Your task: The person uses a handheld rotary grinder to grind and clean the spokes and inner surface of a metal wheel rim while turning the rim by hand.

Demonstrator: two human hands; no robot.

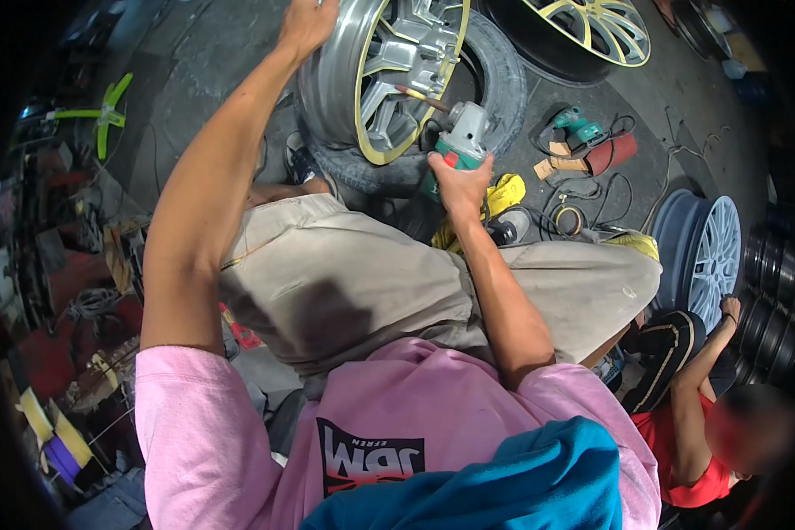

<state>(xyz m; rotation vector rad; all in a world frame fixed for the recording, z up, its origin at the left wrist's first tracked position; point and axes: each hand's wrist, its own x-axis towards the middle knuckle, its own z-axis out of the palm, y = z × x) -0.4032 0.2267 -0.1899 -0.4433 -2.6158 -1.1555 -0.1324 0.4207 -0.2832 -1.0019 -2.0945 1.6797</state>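
A silver alloy wheel rim (pixel 334 84) with yellowish edges leans upright on a grey tire (pixel 503 97) in front of me. My left hand (pixel 307 26) grips the rim's outer edge at the top of the view, its fingers partly cut off. My right hand (pixel 464 184) is wrapped around a green and grey angle grinder (pixel 466 132). From the grinder's head a thin tapered bit (pixel 422 97) reaches in among the rim's spokes. Whether its tip touches a spoke, I cannot tell.
Another black and yellow wheel (pixel 583 35) lies at the top right. A second green power tool (pixel 579 128), a red sandpaper roll (pixel 611 155) and cords lie on the floor. To the right, a co-worker in a red shirt (pixel 671 442) touches a grey-blue wheel (pixel 715 256).
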